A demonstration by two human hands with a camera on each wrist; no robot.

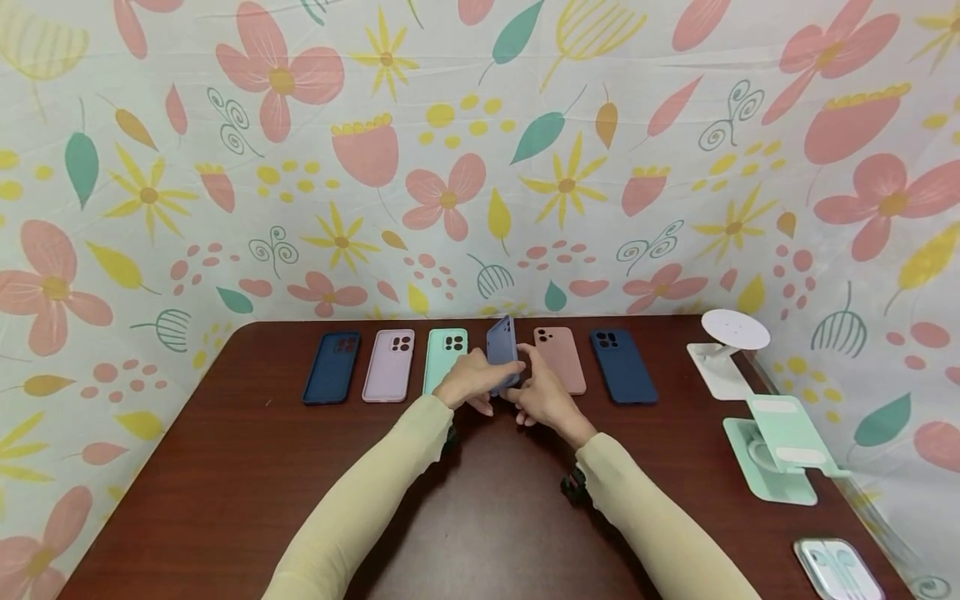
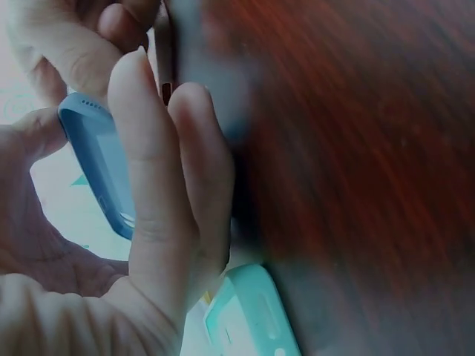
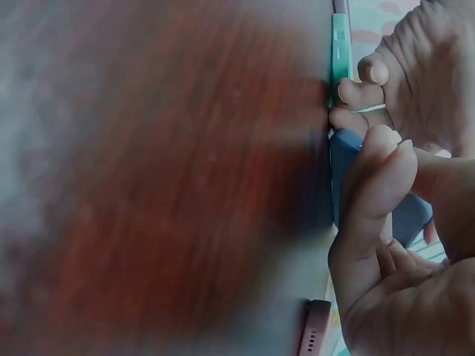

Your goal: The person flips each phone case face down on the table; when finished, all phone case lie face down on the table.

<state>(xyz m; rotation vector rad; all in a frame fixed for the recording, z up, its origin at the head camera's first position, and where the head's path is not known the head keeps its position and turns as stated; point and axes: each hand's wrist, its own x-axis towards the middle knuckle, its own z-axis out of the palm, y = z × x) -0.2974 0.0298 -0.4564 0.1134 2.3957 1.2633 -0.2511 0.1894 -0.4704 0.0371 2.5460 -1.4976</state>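
Observation:
A blue-grey phone case [image 1: 501, 343] stands tilted up on edge in the middle of a row of cases, its hollow inside showing in the left wrist view. My left hand [image 1: 474, 377] grips it from the left, with the thumb at its rim. From the right, my right hand [image 1: 546, 393] holds the same case, fingers bent about its lower edge. Part of the case is hidden behind the fingers in both wrist views. Close on the left lies a mint green phone case [image 1: 441, 360]; on the right is a pink phone case [image 1: 561, 360].
Farther left lie a lilac case [image 1: 388, 367] and a navy case [image 1: 331, 369]; another navy case [image 1: 624, 367] lies right. A white stand [image 1: 720, 367], a mint folding stand [image 1: 780, 450] and boxed earphones [image 1: 838, 568] line the dark wooden table's [image 1: 480, 517] right side. Flowered cloth [image 1: 450, 100] hangs behind.

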